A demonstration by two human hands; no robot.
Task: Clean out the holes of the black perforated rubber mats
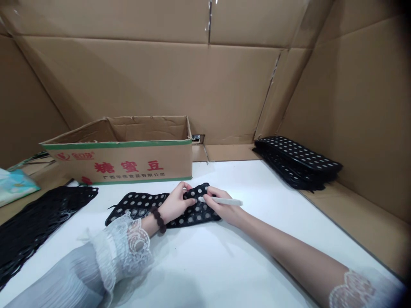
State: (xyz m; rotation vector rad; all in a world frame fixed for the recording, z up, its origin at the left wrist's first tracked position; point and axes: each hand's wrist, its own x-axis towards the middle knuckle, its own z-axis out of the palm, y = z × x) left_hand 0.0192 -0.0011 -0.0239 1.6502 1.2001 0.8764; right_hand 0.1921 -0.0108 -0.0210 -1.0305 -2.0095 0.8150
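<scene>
A black polka-dot fabric piece [184,221], long and flat with pale round dots, lies on the white table under both hands. My left hand [176,202] is closed on its upper middle part, thumb and fingers pinching the cloth. In my right hand [223,208] is a slim white pen-shaped tool [229,201], its tip touching or close to the dots beside my left thumb. The exact kind of tool cannot be made out. Fingers of the right hand also rest against the cloth's right end. A thin black tail sticks out at the cloth's left end.
An open cardboard box [128,164] with red lettering stands behind my hands. Stacked polka-dot pieces [298,156] lie at the back right. Black strap-like material [41,222] is spread on the left, near a pale blue plastic packet [16,186]. Cardboard walls [237,90] enclose the table [205,261].
</scene>
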